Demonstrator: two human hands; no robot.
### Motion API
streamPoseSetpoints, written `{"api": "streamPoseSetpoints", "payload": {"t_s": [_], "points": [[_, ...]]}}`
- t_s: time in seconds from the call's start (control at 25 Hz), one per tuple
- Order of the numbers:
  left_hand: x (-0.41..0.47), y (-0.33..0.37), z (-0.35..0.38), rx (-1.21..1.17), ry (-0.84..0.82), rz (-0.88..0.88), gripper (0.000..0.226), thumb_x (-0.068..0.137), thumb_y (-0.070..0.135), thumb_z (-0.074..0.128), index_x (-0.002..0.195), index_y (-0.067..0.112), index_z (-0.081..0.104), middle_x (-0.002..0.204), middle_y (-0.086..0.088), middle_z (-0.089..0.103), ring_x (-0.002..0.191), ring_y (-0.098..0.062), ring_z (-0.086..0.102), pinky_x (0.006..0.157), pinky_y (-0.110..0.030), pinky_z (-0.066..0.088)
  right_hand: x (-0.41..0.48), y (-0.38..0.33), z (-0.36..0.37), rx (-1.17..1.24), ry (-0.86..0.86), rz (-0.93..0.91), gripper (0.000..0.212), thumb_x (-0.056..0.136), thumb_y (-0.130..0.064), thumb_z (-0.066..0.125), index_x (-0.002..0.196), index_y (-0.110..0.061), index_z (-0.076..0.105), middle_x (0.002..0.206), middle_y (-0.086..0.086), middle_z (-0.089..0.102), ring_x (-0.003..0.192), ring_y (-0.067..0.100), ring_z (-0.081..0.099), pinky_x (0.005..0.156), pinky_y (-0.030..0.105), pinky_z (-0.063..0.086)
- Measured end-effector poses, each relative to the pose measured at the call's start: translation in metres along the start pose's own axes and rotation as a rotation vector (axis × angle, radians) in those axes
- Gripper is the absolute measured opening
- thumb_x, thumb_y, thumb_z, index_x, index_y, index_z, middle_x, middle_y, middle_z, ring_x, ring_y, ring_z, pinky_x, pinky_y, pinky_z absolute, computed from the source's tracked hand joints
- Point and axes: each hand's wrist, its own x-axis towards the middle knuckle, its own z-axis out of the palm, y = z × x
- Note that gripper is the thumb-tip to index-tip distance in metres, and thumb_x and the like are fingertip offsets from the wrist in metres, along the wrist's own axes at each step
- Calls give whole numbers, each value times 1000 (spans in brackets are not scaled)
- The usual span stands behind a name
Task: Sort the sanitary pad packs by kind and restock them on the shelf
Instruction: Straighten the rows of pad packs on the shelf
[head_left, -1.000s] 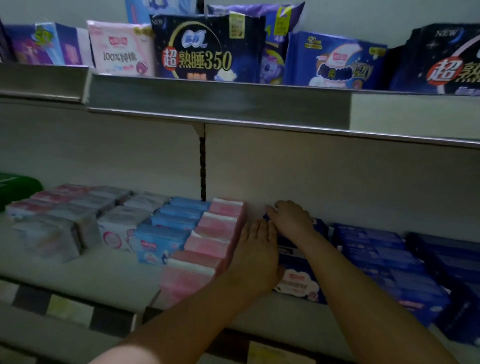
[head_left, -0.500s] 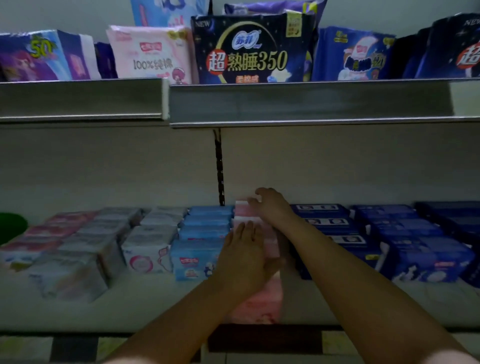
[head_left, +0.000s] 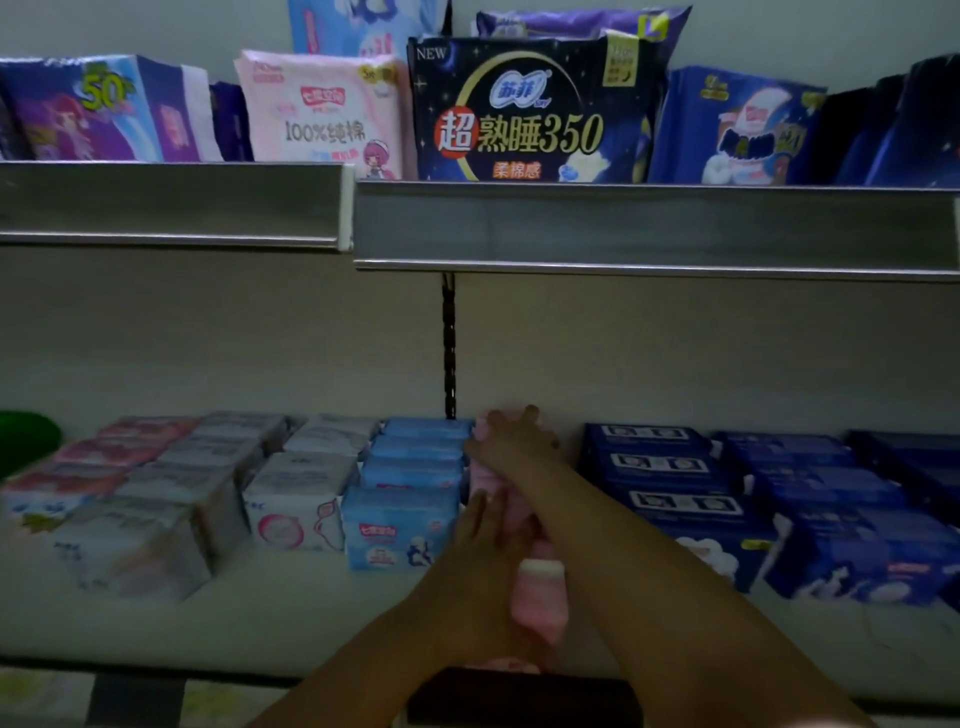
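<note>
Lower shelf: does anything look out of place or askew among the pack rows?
Yes. The pink row juts forward past the light blue row and dark blue row beside it, reaching the front edge of the lower shelf. The left hand and right hand are on it.

Dim, bluish light. Beige back panel behind, split by a dark slotted upright. Upper shelf with a grey metal front; pale lower shelf beneath. Chequered floor tiles bottom left. Pale wall up top.
</note>
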Motion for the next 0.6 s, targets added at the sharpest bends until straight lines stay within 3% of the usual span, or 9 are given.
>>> {"api": "streamPoseSetpoints", "payload": {"t_s": [0.2, 0.36, 0.6], "points": [[0, 6, 0, -3, 24, -4, 114, 68, 56, 71, 145, 35, -10, 152, 1, -27, 139, -21, -26, 116, -42, 1, -5, 4, -1, 24, 35, -70, 51, 86, -51, 46, 131, -26, 42, 127, 13, 32, 107, 30, 45, 90, 38, 40], [3, 9, 2, -24, 33, -4, 115, 67, 56, 71, 145, 36, -11, 153, 3, -27, 139, -20, -27, 118, -47, 3, -3, 10, 1, 2, 84, -63, 47, 91, -48, 36, 131, -25, 42, 132, 15, 30, 110, 34, 44, 89, 40, 38], [9, 19, 7, -45, 80, 55, 112, 70, 53, 70, 145, 35, -10, 150, 10, -28, 137, -16, -28, 113, -35, -6, -8, 21, -2, 81, 107, -43, 43, 92, -44, 39, 131, -26, 43, 133, 14, 26, 113, 38, 40, 91, 43, 43]]}}
